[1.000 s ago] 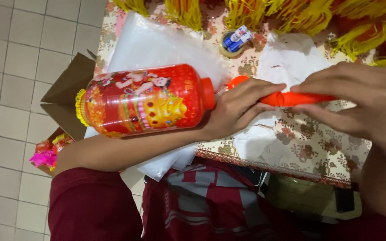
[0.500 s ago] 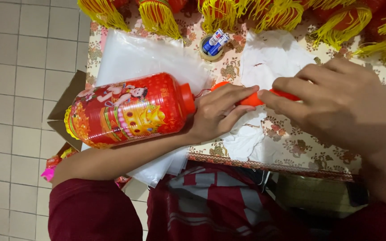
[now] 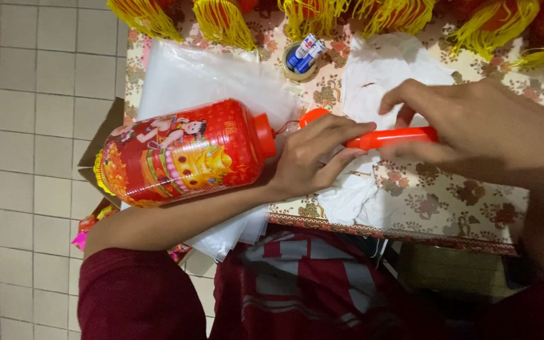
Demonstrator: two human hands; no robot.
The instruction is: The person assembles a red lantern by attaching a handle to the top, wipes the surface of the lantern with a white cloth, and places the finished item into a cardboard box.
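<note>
Fingers (image 3: 341,135) of my left hand (image 3: 313,157) and my right hand (image 3: 473,129) squeeze the orange handle (image 3: 391,136) between them. I see the red lantern (image 3: 181,154) lying just beside my left fingers, joined on already. Two batteries (image 3: 305,51) sit past my fingers, not put in yet, I think.

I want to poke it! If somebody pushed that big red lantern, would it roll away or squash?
The lantern is barrel-shaped and lies on its side against the left arm, so it would probably roll if nudged sideways. Its skin looks like thin printed plastic, so it is likely light and may dent easily. It seems joined to the orange stick held by both hands, which might stop it.
</note>
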